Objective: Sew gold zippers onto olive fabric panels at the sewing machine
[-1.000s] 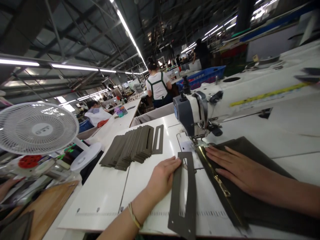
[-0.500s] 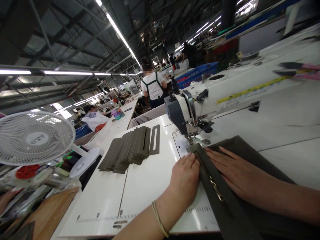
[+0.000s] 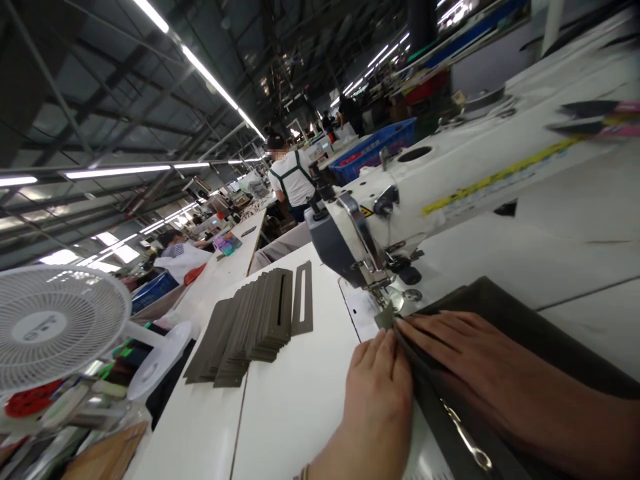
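An olive-brown fabric panel (image 3: 493, 313) lies under the sewing machine head (image 3: 363, 233), its far tip by the presser foot (image 3: 383, 297). A zipper with a shiny metal pull (image 3: 465, 437) runs along the strip toward me. My left hand (image 3: 377, 393) is closed on the strip's left edge near the foot, fingers together; its thumb is hidden. My right hand (image 3: 470, 353) lies on the panel, fingers stretched out and pressing it, fingertips close to the foot. The fabric bends up slightly between both hands. Whether the needle is in the fabric I cannot tell.
Left of the machine lies a fanned stack of slotted olive pieces (image 3: 250, 327), with a single slotted piece (image 3: 303, 300) beside it. A white fan (image 3: 65, 327) stands at far left. Pink-handled scissors (image 3: 595, 120) and a yellow tape (image 3: 500, 177) are on the machine arm. A co-worker (image 3: 293, 177) is beyond.
The strip's far end has turned and bunched up at the foot, hiding most of its slot. The zipper pull sits nearer me and further right. My view has shifted, and both hands stay by the foot.
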Demonstrator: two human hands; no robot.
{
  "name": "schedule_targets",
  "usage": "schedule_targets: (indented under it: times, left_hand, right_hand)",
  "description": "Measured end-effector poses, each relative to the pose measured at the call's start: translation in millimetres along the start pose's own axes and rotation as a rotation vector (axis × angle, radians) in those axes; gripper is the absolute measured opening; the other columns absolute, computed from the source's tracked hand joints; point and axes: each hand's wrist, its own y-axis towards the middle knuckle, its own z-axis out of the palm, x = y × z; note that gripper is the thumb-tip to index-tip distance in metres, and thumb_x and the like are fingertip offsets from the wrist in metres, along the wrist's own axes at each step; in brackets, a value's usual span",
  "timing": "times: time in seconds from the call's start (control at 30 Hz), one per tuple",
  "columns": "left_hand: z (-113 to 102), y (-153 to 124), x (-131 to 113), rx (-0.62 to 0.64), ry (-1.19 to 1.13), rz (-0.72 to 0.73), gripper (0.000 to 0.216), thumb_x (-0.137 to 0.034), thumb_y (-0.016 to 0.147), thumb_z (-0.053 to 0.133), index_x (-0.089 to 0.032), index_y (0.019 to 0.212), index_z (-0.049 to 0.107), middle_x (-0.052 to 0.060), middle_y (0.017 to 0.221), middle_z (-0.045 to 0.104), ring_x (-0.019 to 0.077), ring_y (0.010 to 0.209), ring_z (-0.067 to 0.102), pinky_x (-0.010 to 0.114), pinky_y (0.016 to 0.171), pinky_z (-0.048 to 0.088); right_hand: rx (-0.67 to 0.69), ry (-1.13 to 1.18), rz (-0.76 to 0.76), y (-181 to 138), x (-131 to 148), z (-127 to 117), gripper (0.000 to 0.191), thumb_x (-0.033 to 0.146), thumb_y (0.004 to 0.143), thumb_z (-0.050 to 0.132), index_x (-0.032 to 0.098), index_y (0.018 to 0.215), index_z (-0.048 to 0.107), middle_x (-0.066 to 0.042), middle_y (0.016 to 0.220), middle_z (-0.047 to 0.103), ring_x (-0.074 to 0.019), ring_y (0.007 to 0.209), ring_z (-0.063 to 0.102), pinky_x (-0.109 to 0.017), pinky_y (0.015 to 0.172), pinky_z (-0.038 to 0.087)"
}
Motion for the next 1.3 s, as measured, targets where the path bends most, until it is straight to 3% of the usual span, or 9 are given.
schedule_targets:
  times: [0.2, 0.4, 0.57, 0.7, 0.9, 1.07, 1.17, 1.3]
  left_hand:
    - [-1, -3, 8, 0.009, -0.048, 0.022, 0.04, -0.018, 0.104, 0.029, -0.004, 0.124, 0.06, 0.019, 0.12, 0.068, 0.0272, 0.113, 0.065, 0.04, 0.093, 0.059]
    - [-5, -8, 21, 0.088, -0.043, 0.049, 0.04, -0.015, 0.102, 0.031, -0.009, 0.136, 0.052, 0.017, 0.12, 0.068, 0.0256, 0.111, 0.066, 0.037, 0.089, 0.061]
    - [13, -16, 22, 0.025, -0.077, -0.033, 0.047, -0.008, 0.097, 0.034, -0.019, 0.14, 0.051, 0.013, 0.122, 0.067, 0.0246, 0.11, 0.066, 0.037, 0.089, 0.06]
    - [24, -18, 19, -0.026, -0.053, -0.038, 0.045, -0.008, 0.097, 0.034, -0.018, 0.136, 0.054, 0.014, 0.119, 0.067, 0.026, 0.109, 0.066, 0.039, 0.087, 0.059]
    - [-3, -1, 22, 0.086, 0.011, 0.099, 0.038, -0.009, 0.098, 0.036, -0.016, 0.127, 0.059, 0.014, 0.118, 0.069, 0.025, 0.108, 0.067, 0.036, 0.083, 0.061]
    - [-14, 6, 16, 0.137, 0.011, 0.068, 0.036, -0.009, 0.1, 0.029, -0.009, 0.121, 0.059, 0.017, 0.124, 0.066, 0.0267, 0.111, 0.066, 0.039, 0.087, 0.06]
    - [-12, 3, 10, 0.115, -0.086, 0.006, 0.034, -0.011, 0.101, 0.031, -0.007, 0.125, 0.055, 0.018, 0.128, 0.064, 0.0264, 0.119, 0.061, 0.039, 0.094, 0.057]
    - [-8, 0, 1, 0.048, -0.147, -0.073, 0.028, -0.014, 0.1, 0.04, -0.011, 0.12, 0.06, 0.015, 0.128, 0.064, 0.0275, 0.119, 0.06, 0.042, 0.096, 0.056]
  right_hand:
    - [-0.024, -0.054, 0.002, 11, 9, -6, 0.046, 0.019, 0.094, 0.038, 0.017, 0.138, 0.05, -0.008, 0.116, 0.067, -0.022, 0.104, 0.059, -0.041, 0.091, 0.042]
    - [-0.066, -0.048, 0.063, 12, 11, -4, 0.039, 0.025, 0.092, 0.044, 0.022, 0.129, 0.058, -0.005, 0.115, 0.068, -0.0222, 0.103, 0.058, -0.043, 0.092, 0.04]
    - [-0.11, -0.045, 0.117, 11, 13, 0, 0.034, 0.033, 0.096, 0.042, 0.023, 0.12, 0.063, -0.004, 0.111, 0.069, -0.0216, 0.101, 0.059, -0.042, 0.092, 0.04]
    - [-0.116, -0.06, 0.132, 14, 12, -3, 0.036, 0.034, 0.098, 0.038, 0.021, 0.118, 0.064, -0.005, 0.108, 0.07, -0.0221, 0.098, 0.061, -0.043, 0.091, 0.041]
    - [-0.113, -0.055, 0.117, 11, 12, -2, 0.037, 0.036, 0.096, 0.039, 0.019, 0.117, 0.065, -0.006, 0.112, 0.071, -0.0225, 0.1, 0.063, -0.043, 0.092, 0.045]
    - [-0.083, -0.074, 0.06, 1, 11, 0, 0.048, 0.018, 0.089, 0.039, 0.008, 0.134, 0.054, -0.013, 0.13, 0.063, -0.0202, 0.118, 0.059, -0.038, 0.102, 0.044]
    - [-0.011, -0.137, -0.031, -3, 9, -2, 0.061, 0.012, 0.083, 0.038, 0.005, 0.144, 0.042, -0.015, 0.136, 0.058, -0.0222, 0.122, 0.057, -0.04, 0.103, 0.045]
    - [-0.016, -0.215, -0.105, -8, 3, 0, 0.064, 0.012, 0.087, 0.037, 0.005, 0.151, 0.03, -0.017, 0.137, 0.057, -0.0231, 0.125, 0.055, -0.042, 0.102, 0.046]
